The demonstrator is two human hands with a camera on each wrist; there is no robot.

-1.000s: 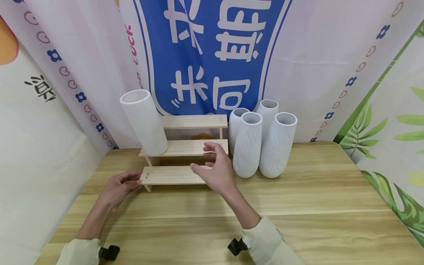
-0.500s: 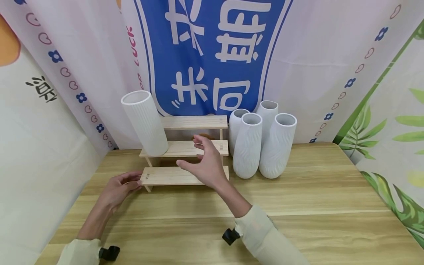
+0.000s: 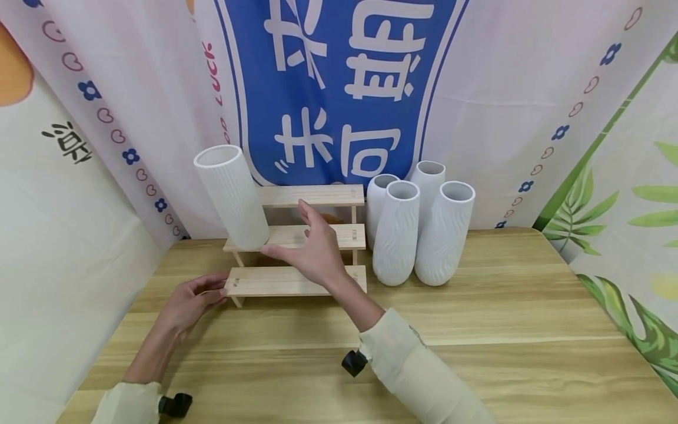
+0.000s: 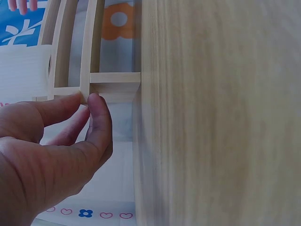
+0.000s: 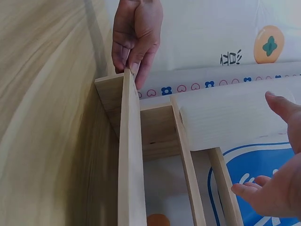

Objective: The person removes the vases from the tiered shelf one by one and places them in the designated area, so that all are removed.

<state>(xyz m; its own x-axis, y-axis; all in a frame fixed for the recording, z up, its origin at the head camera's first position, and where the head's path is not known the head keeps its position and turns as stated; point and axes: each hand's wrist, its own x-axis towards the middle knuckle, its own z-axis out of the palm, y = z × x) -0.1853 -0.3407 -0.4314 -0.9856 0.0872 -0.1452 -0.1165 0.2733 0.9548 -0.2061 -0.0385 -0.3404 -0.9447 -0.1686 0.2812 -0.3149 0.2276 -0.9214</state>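
Observation:
A three-tier wooden display stand (image 3: 281, 281) rests on the table. My left hand (image 3: 186, 303) pinches the left end of its lowest shelf between thumb and fingers, as the left wrist view shows at the shelf edge (image 4: 85, 52). On the left end of the middle tier stands a tall white ribbed vase (image 3: 233, 200), appearing tilted in the head view. My right hand (image 3: 312, 250) hovers over the stand with thumb and fingers spread, holding nothing. Its thumb points at the vase; in the right wrist view a gap separates the hand (image 5: 277, 174) from the vase (image 5: 230, 117).
Several white vases with wavy relief, one in front (image 3: 396, 235), stand grouped at the stand's right side. Behind everything hangs a printed cloth (image 3: 487, 118). The wooden table (image 3: 503, 330) stretches to the right and front.
My right hand has moved left across the stand toward the ribbed vase, its fingers staying spread. The left hand, stand and vases have kept their places.

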